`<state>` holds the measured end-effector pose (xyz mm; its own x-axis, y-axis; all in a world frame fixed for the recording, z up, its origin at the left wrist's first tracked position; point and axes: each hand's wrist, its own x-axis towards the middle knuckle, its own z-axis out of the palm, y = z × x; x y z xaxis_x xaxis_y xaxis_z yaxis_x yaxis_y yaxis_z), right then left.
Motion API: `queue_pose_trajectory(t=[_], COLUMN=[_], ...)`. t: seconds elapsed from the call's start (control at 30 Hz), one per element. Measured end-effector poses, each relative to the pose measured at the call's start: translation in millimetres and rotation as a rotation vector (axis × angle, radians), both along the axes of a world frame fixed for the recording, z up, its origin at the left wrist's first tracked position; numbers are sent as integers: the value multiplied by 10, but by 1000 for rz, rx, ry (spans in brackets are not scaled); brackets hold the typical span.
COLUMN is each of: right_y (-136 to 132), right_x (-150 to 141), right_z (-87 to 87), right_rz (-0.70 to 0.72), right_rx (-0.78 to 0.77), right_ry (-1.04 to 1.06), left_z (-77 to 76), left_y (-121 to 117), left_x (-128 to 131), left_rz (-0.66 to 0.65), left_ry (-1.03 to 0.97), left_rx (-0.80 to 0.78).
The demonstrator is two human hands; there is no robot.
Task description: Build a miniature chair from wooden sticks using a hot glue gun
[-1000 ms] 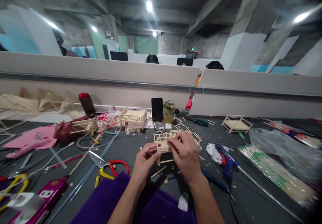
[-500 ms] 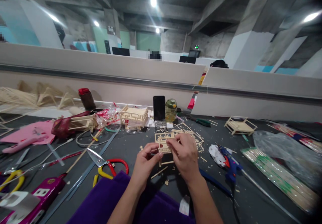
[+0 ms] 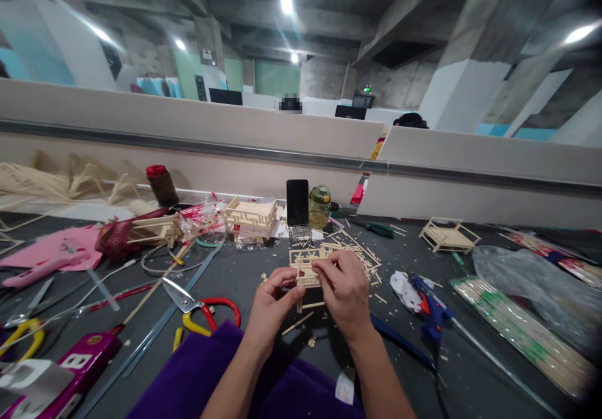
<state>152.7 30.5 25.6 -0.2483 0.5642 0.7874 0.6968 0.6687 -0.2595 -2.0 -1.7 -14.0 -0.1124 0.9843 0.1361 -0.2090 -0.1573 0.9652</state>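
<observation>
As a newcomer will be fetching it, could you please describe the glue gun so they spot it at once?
On the dark desk, look right of the right hand. The glue gun lies between that hand and the long packet of sticks; unlike the plain blue handle nearby, it has a red part.

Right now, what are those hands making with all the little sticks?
The left hand and right hand are holding a small wooden stick frame between their fingertips. Loose sticks lie just behind it. The blue glue gun rests off to the right, in neither hand.
</observation>
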Motion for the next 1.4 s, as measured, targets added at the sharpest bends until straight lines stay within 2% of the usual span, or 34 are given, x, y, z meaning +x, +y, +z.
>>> queue_pose_trajectory(t=[0.87,1.0,1.17,1.27,1.4], right_y=[-3,-19,-6,25,68], right_x=[7,148,383,443,451], right_z=[9,40,62,33,-17], right_rz=[36,33,-194,-219,-120], right_rx=[-26,-20,-6,-94,-372], right_ry=[23,211,595,632,629], left_z=[4,13,54,66,42], left_y=[5,-2,-18,-22,-21], left_x=[1,0,9,9,-2], left_rz=[3,-9,8,14,19], left_ry=[12,-18,-37,-40,-4], left_rx=[-3,-19,-34,-44,-65])
